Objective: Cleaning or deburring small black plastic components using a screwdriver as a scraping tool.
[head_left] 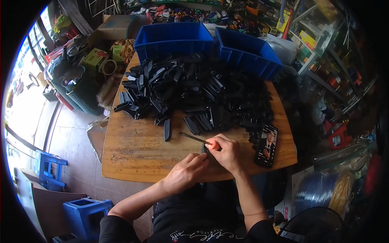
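Note:
A screwdriver (213, 144) with an orange-red handle is in my right hand (227, 153), whose fingers close around the handle. Its dark shaft points left over the wooden table. Close beside it, my left hand (187, 172) is curled on a small black plastic part (205, 149) near the table's front edge. Most of that part is hidden by my fingers. Just beyond my hands lies a single black plastic piece (167, 130), apart from a large heap of similar black pieces (190, 89).
On the wooden table (129, 158), two blue bins (174, 46) (251, 60) stand behind the heap. A phone (266, 146) with a lit screen lies at the right edge. Blue stools (87, 210) stand on the floor at left; cluttered shelves (320, 48) are at right.

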### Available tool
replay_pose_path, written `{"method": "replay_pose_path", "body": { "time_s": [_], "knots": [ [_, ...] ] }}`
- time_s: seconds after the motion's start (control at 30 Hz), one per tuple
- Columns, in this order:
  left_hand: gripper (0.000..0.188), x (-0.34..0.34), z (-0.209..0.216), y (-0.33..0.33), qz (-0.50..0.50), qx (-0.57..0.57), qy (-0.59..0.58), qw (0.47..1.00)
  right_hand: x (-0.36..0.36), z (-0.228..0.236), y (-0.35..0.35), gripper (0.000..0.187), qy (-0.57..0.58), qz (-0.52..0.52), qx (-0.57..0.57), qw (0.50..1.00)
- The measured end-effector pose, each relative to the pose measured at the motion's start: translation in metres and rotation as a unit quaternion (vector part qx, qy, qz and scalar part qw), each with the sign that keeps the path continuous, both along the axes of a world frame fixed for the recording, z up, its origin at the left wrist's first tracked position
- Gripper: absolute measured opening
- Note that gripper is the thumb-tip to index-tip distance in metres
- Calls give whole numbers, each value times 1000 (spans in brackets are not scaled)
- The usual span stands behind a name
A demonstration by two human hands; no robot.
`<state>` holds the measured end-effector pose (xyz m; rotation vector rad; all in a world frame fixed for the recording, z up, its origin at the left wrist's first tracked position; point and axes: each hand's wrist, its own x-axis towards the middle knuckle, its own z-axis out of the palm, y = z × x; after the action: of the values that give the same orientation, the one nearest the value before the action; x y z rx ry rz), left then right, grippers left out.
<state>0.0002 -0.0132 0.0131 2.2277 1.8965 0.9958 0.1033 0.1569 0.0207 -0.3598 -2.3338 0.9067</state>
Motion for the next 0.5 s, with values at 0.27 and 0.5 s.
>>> {"method": "replay_pose_path", "body": {
  "time_s": [0.27, 0.5],
  "knots": [
    [47, 5, -1, 2, 10, 24, -3, 1000, 2, 4, 4, 23, -9, 58, 123, 991],
    [47, 3, -4, 1, 16, 27, 0, 1000, -5, 25, 6, 15, -64, 92, 46, 993]
  ]
}}
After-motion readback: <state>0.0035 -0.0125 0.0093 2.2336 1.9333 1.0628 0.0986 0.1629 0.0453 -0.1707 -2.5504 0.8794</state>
